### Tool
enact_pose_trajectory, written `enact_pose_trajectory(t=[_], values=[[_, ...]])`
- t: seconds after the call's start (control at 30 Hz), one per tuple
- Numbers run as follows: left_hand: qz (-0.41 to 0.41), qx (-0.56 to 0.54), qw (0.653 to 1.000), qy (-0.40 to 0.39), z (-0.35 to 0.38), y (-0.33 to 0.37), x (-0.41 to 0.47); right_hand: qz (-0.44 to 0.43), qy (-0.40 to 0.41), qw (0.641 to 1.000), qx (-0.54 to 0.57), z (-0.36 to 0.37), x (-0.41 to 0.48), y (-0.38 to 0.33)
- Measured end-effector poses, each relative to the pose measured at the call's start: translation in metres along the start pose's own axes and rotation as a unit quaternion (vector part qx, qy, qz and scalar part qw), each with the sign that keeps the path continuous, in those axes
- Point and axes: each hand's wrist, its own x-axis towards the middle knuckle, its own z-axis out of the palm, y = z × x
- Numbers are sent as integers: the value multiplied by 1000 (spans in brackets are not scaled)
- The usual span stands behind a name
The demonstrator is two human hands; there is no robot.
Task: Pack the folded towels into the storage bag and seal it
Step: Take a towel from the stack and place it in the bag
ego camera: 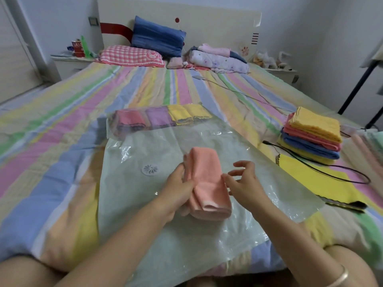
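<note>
Left hand [178,189] grip clamped on folded pink towel [207,183] above storage bag [145,204]; right hand [244,183] fingers apart at towel's right edge.

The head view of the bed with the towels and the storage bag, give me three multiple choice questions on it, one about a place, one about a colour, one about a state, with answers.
1. Where is the stack of folded towels not yet packed?
A. on the bed to the person's right
B. on the nightstand
C. on the blue pillow

2. What colour is the towel on top of that stack?
A. purple
B. orange-yellow
C. green

3. What is the state of the pink towel between the hands?
A. spread flat
B. sealed inside the bag
C. folded, held above the storage bag

Answers:
1 A, the stack sits on the striped sheet at the right edge.
2 B, an orange-yellow towel lies uppermost.
3 C, the left hand grips the folded towel while the right hand hovers at it, fingers spread.
</note>
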Motion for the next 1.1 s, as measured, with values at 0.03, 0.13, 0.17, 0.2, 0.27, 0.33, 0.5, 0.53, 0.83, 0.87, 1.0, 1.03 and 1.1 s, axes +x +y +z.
enact_pose_trajectory(t=[0.03, 0.13, 0.17, 0.2, 0.27, 0.33, 0.5, 0.53, 0.83, 0.87, 1.0, 1.03, 1.1], values=[[50, 73, 996, -3, 3, 4, -4, -7, 6, 1000, 21, 1, -5, 2], [139, 227, 964, -15, 17, 17, -19, 1, -17, 992, 127, 3, -20, -1], [149, 218, 964, -36, 23, 21, -24, 18, -38, 985, 167, 3, -23, -2], [149, 188, 968, -68, 29, 26, -30, 39, -56, 978, 198, 1, -25, -2], [102, 89, 981, -136, 38, 36, -38, 83, -72, 965, 236, -5, -26, -3], [28, 12, 982, -189, 39, 44, -40, 101, -102, 953, 267, -15, -27, -2], [-33, -93, 973, -208, 24, 37, -31, 127, -191, 907, 353, -33, -37, 5], [-22, -64, 980, -187, 24, 33, -30, 135, -190, 899, 371, -36, -38, 9], [165, 478, 858, -94, 49, -16, -45, 182, -68, 905, 379, -62, -34, 24], [170, 531, 824, -101, 52, -19, -48, 182, -67, 900, 390, -65, -35, 26], [204, 645, 727, -116, 65, -30, -55, 179, -73, 901, 387, -71, -41, 30], [208, 655, 717, -119, 66, -31, -55, 178, -76, 902, 385, -72, -43, 30], [218, 670, 699, -125, 68, -32, -55, 176, -78, 905, 379, -74, -45, 32]])
